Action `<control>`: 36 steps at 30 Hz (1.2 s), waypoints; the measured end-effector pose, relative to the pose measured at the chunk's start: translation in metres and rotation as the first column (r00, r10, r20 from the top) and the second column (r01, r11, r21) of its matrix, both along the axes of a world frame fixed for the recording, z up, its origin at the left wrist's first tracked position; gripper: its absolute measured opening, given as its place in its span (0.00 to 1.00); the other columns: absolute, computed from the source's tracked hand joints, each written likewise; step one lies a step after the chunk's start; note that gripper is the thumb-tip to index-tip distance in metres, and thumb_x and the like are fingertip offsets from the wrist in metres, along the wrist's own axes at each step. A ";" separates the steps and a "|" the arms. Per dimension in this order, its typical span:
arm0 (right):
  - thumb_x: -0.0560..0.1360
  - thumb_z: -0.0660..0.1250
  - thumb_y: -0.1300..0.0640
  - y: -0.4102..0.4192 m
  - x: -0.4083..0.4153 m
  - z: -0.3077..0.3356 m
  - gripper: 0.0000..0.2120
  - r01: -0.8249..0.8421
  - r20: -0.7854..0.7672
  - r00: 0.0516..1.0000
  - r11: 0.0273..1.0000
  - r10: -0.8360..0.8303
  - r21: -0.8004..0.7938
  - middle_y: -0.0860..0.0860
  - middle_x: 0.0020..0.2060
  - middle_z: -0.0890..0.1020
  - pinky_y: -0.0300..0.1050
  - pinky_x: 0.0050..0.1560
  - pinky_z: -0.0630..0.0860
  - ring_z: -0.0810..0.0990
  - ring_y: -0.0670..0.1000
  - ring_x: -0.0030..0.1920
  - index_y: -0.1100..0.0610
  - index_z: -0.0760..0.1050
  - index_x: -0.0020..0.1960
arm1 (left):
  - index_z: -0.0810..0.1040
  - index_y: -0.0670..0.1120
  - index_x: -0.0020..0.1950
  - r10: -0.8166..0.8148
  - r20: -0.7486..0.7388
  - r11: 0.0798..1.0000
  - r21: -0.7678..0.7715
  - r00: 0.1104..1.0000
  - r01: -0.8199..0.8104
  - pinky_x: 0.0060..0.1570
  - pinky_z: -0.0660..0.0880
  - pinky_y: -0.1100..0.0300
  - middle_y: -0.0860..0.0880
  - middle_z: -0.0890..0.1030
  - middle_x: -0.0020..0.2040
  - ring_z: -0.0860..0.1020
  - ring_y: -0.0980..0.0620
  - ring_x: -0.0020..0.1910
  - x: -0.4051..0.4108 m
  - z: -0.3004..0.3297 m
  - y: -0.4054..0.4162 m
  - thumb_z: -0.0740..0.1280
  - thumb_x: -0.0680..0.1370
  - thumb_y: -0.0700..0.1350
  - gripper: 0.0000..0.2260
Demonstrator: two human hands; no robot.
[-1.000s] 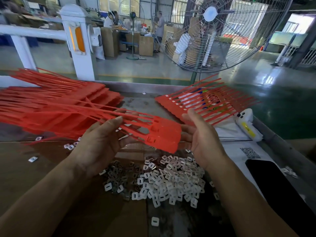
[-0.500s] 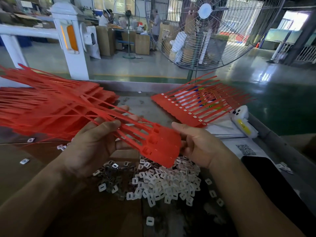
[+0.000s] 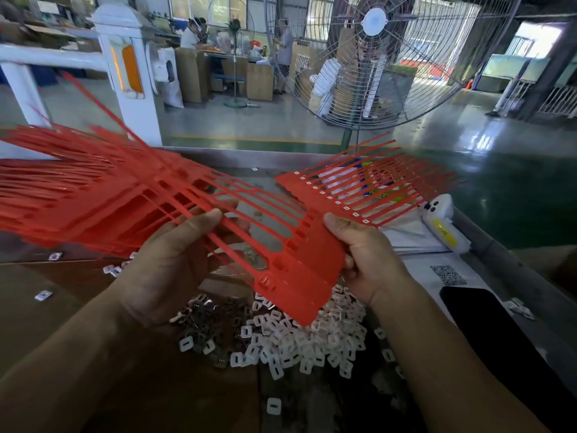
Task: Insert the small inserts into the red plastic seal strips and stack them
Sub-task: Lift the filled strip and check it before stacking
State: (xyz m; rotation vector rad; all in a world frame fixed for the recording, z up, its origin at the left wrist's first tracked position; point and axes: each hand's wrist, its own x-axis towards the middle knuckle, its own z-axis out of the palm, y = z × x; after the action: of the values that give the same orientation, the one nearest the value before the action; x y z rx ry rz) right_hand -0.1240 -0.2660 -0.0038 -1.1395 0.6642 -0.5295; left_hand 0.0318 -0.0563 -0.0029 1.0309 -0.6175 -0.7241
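I hold one red seal strip sheet (image 3: 293, 270) above the table, tilted, its flat tag edge towards me. My left hand (image 3: 168, 264) supports it from below at the thin tails, thumb over the top. My right hand (image 3: 365, 254) pinches the tag edge, thumb on top and fingers curled beneath. Under the sheet lies a heap of small white inserts (image 3: 299, 335). A thick pile of red strips (image 3: 68, 195) sits at the left. A second stack of red strips with white inserts fitted (image 3: 352, 195) lies at the back right.
A dark phone (image 3: 499, 332) and a paper with a QR code (image 3: 446, 275) lie at the right. A white and yellow device (image 3: 443, 226) rests by the table's metal rim (image 3: 249, 157). Stray inserts (image 3: 43, 295) dot the brown tabletop. A large fan (image 3: 371, 57) stands beyond.
The red sheet has risen and come nearer to me. My right hand went from open beside the sheet to pinching its tag edge. My left hand stays under the tails.
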 end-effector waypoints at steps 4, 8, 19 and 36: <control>0.79 0.72 0.54 -0.001 0.003 0.000 0.03 0.167 0.076 0.984 0.980 -0.159 -0.110 0.55 0.35 0.83 0.39 0.25 0.72 0.73 0.47 0.23 0.53 0.83 0.50 | 0.81 0.45 0.62 0.007 0.045 1.000 0.030 0.999 -0.008 0.55 0.78 0.39 0.41 0.82 0.52 0.82 0.39 0.54 0.001 0.001 0.001 0.70 0.75 0.52 0.19; 0.80 0.72 0.56 -0.004 0.004 0.001 0.08 0.354 0.195 0.929 0.910 -0.315 -0.215 0.57 0.49 0.88 0.63 0.54 0.83 0.86 0.60 0.49 0.44 0.85 0.46 | 0.79 0.45 0.64 -0.020 0.078 1.000 0.021 0.997 0.018 0.54 0.78 0.42 0.43 0.82 0.49 0.82 0.43 0.49 -0.002 0.000 -0.001 0.77 0.71 0.50 0.23; 0.82 0.69 0.55 -0.003 0.013 -0.007 0.06 0.643 0.146 0.758 0.691 -0.636 -0.330 0.53 0.50 0.85 0.59 0.60 0.80 0.84 0.55 0.52 0.57 0.80 0.56 | 0.74 0.42 0.70 0.035 -0.072 0.995 0.095 0.997 -0.028 0.41 0.81 0.48 0.40 0.85 0.57 0.85 0.47 0.43 -0.001 -0.007 -0.009 0.80 0.66 0.40 0.33; 0.76 0.69 0.60 0.007 0.002 0.004 0.04 0.545 0.094 0.835 0.792 -0.542 -0.276 0.50 0.39 0.82 0.48 0.36 0.73 0.78 0.51 0.37 0.53 0.79 0.49 | 0.72 0.64 0.72 0.221 0.507 0.943 0.106 0.833 -0.314 0.52 0.82 0.42 0.48 0.85 0.54 0.84 0.45 0.55 0.027 -0.019 -0.003 0.69 0.79 0.33 0.31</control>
State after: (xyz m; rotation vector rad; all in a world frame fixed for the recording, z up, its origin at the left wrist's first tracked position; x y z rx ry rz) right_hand -0.1224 -0.2594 0.0002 -1.2142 0.9356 -1.1613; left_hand 0.0589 -0.0593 -0.0221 1.4641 -0.8288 -0.2641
